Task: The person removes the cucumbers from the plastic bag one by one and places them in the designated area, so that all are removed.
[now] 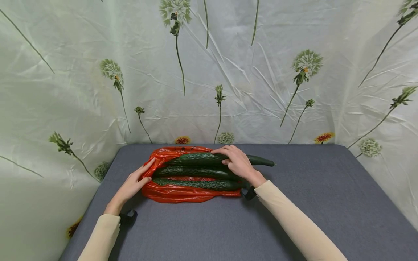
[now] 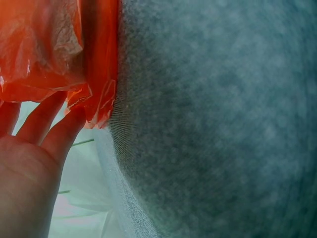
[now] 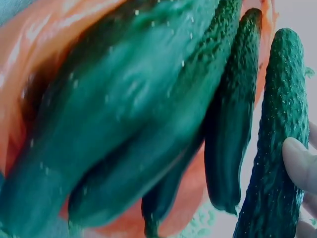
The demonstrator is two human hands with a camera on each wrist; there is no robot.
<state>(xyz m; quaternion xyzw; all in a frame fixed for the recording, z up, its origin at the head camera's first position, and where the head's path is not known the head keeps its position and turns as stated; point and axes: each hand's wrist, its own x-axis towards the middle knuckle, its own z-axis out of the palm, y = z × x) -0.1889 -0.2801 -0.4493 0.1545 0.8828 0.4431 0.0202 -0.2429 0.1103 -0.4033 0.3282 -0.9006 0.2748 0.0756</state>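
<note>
- Cucumbers (image 1: 197, 172), dark green and bumpy, lie lengthwise across a red plastic bag (image 1: 183, 197) on the far part of a grey table (image 1: 343, 192); 3 show in the head view.
- The bag spreads beneath them, with crumpled film rising around their left ends and along the far and near sides.
- The left hand (image 1: 133, 185) is at the bag's left end, thumb and fingers spread and nearly straight, touching the film; the left wrist view shows film covering some fingertips.
- The right hand (image 1: 240, 164) grasps the farthest cucumber (image 1: 196, 158), its thumb on the near side and its fingers reaching over the far side.
- This cucumber's narrow end extends right, past the hand and beyond the bag.
- In the right wrist view, the grasped cucumber stands apart from several others beside it, the nearest blurred.
- Cream sleeves (image 1: 290, 221) cover both forearms, and a dark strap (image 1: 249, 194) shows below the right wrist.
- Behind the table hangs a pale sheet (image 1: 147, 54) printed with dandelions and 2 red-and-yellow blooms along its lower edge.
</note>
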